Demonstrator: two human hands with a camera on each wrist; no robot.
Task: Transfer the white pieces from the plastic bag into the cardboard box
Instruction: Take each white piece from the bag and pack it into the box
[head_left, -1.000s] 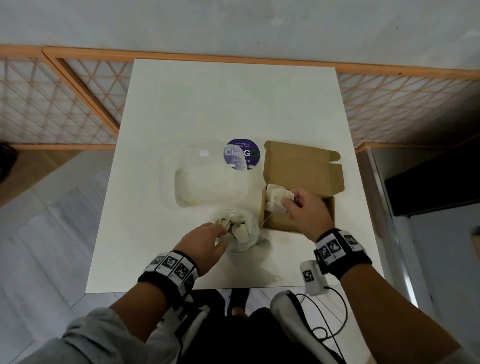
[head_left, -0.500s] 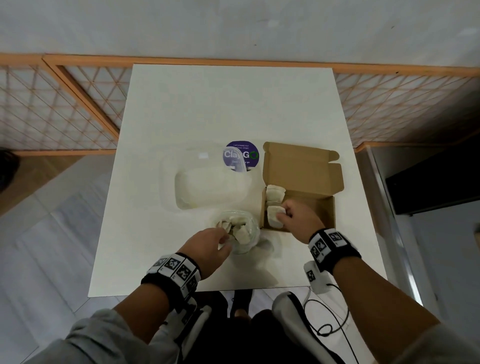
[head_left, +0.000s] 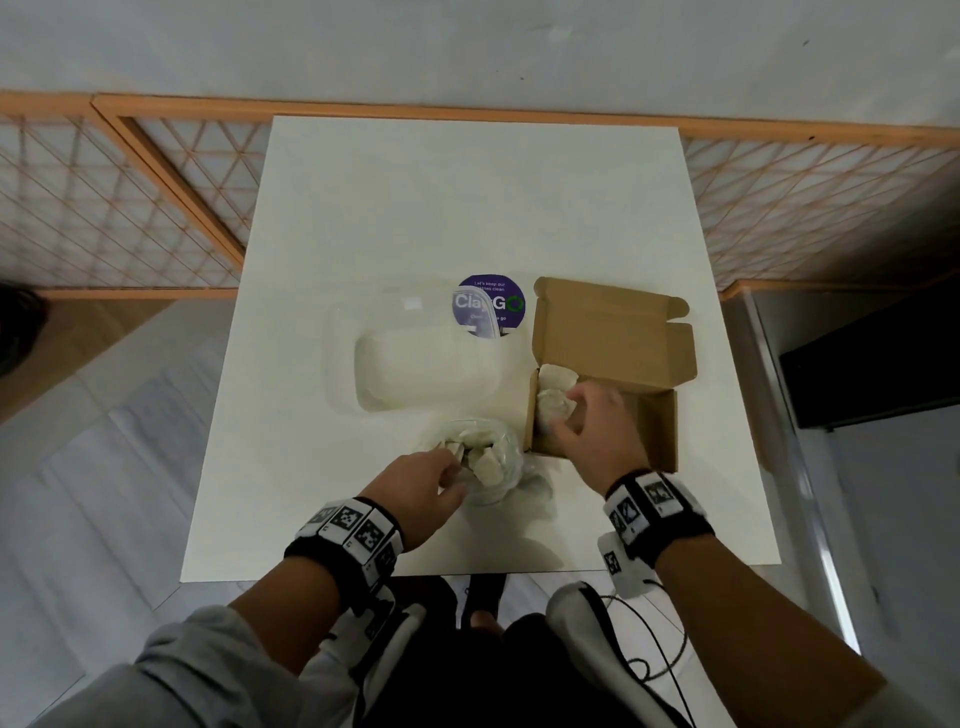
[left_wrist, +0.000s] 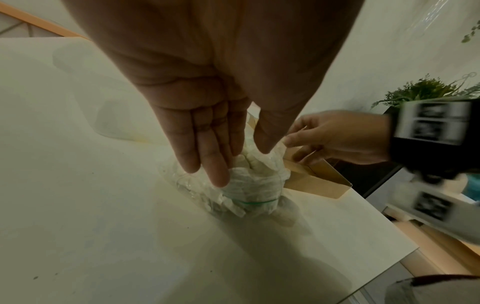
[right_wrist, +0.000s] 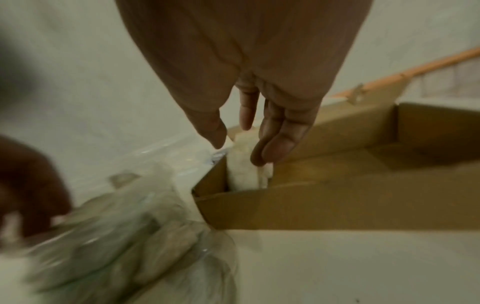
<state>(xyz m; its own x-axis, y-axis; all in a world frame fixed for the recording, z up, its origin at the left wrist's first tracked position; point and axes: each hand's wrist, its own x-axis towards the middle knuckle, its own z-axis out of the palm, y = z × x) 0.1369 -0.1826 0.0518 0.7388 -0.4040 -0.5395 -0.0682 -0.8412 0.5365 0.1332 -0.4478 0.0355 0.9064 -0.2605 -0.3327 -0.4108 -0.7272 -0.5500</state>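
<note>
A clear plastic bag (head_left: 493, 486) with several white pieces (head_left: 485, 462) lies near the front of the white table (head_left: 467, 208). My left hand (head_left: 452, 470) holds the bag's rim between thumb and straight fingers (left_wrist: 207, 164). The open cardboard box (head_left: 660, 431) sits just right of the bag, its lid folded back. White pieces (head_left: 556, 379) stand along the box's left end. My right hand (head_left: 566, 410) hovers over that end. In the right wrist view its fingers (right_wrist: 275, 148) are loose and spread, touching the top of a white piece (right_wrist: 244, 174), with the thumb apart.
A clear plastic container (head_left: 415, 364) lies behind the bag, next to a round purple sticker (head_left: 491, 306). An orange lattice fence (head_left: 130, 197) runs behind and to the left of the table. The table's front edge is close to my wrists.
My right hand has set a white piece down at the box's left end and loosened its fingers over it. My left hand has stayed on the bag.
</note>
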